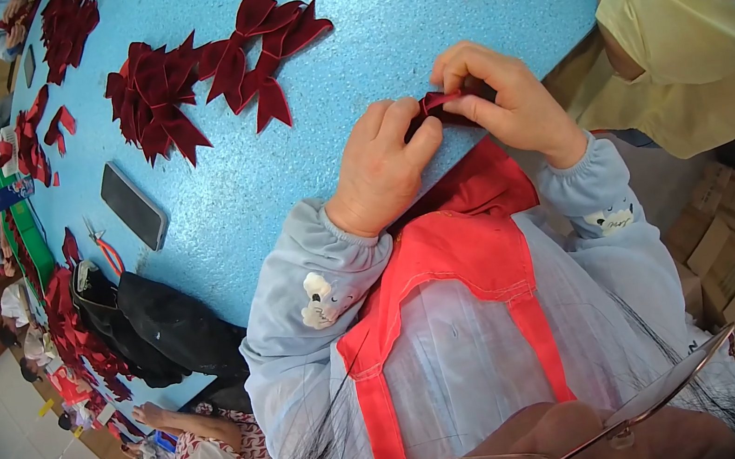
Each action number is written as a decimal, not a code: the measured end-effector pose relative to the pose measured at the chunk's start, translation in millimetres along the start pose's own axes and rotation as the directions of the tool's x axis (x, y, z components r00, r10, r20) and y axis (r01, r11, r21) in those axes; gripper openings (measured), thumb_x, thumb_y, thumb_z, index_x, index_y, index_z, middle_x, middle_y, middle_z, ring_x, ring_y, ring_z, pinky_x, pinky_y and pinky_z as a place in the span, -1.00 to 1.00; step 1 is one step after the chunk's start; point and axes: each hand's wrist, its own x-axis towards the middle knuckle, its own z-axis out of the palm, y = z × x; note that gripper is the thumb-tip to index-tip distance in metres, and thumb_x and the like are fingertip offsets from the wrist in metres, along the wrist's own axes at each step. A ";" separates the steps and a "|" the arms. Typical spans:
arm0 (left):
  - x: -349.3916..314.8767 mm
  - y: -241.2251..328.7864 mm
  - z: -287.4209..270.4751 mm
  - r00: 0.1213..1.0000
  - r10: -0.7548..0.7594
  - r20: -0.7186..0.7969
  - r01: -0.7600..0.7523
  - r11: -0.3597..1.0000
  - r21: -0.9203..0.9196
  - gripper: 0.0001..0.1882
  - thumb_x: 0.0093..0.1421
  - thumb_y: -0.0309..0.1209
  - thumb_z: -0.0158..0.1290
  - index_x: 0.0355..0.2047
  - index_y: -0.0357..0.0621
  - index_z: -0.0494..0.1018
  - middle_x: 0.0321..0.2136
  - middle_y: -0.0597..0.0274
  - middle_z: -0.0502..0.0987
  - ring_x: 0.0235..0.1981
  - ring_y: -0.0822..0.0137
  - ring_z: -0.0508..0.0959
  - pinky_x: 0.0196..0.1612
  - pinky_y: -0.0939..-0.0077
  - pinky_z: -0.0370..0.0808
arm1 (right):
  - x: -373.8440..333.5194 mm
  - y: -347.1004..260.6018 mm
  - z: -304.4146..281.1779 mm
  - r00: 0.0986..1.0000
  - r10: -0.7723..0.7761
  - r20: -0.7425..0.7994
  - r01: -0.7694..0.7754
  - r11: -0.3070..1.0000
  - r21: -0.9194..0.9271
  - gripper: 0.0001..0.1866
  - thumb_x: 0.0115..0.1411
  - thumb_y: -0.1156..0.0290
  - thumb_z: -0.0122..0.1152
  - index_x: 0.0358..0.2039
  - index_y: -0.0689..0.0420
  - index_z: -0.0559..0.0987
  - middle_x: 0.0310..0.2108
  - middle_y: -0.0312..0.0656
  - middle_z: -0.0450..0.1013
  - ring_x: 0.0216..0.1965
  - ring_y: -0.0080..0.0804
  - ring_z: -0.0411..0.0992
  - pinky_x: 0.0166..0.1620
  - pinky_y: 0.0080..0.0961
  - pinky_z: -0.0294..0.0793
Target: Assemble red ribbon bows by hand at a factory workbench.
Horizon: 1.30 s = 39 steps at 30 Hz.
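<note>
Between both hands, at the near edge of the blue table, is a small dark red velvet ribbon piece (436, 104), folded and partly covered by my fingers. My left hand (382, 166) is closed, pinching its left end between thumb and curled fingers. From the other side my right hand (504, 98) grips it between thumb and forefinger. Beyond my hands lies a heap of finished velvet bows (156, 95). A looser group of bows (263, 52) rests just right of that heap, its tails spread toward me.
The speckled blue table (448, 2) holds a dark phone (134, 206), red-handled pliers (111, 253) and a black bag (175, 327) at left. More red ribbon (70, 318) and a green tray (31, 239) lie farther left. Several people sit around; one in yellow (686, 25) is close at right, near cardboard boxes (724, 259).
</note>
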 end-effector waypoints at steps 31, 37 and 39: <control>37.0 1.0 -13.7 0.719 -0.571 0.395 0.626 0.288 -0.724 -0.86 0.32 -0.42 0.03 -0.23 -0.26 0.44 -0.37 0.36 0.52 -0.34 0.57 0.46 -0.27 0.63 0.45 | -23.2 -8.4 15.4 0.892 -0.188 -0.410 0.105 0.971 -0.216 -0.71 0.08 0.63 0.26 -0.14 0.19 0.54 -0.24 -0.17 0.49 -0.27 -0.42 0.48 -0.20 -0.55 0.45; 31.1 16.6 -20.0 0.702 -0.588 0.402 0.610 0.207 -0.765 -0.87 0.35 -0.42 0.00 -0.19 -0.22 0.43 -0.36 0.40 0.51 -0.33 0.60 0.45 -0.26 0.67 0.43 | -23.0 -14.8 25.6 0.930 -0.077 -0.360 0.048 0.995 -0.087 -0.75 0.14 0.62 0.22 -0.13 0.22 0.52 -0.28 -0.22 0.48 -0.26 -0.50 0.46 -0.18 -0.60 0.44; 29.5 16.2 -22.3 0.655 -0.609 0.447 0.597 0.056 -0.800 -0.88 0.35 -0.42 0.01 -0.18 -0.21 0.43 -0.35 0.40 0.51 -0.34 0.60 0.45 -0.27 0.68 0.43 | -25.8 -16.2 26.7 0.950 0.020 -0.311 0.008 0.996 0.089 -0.77 0.17 0.62 0.18 -0.14 0.24 0.51 -0.28 -0.25 0.48 -0.25 -0.55 0.45 -0.16 -0.61 0.44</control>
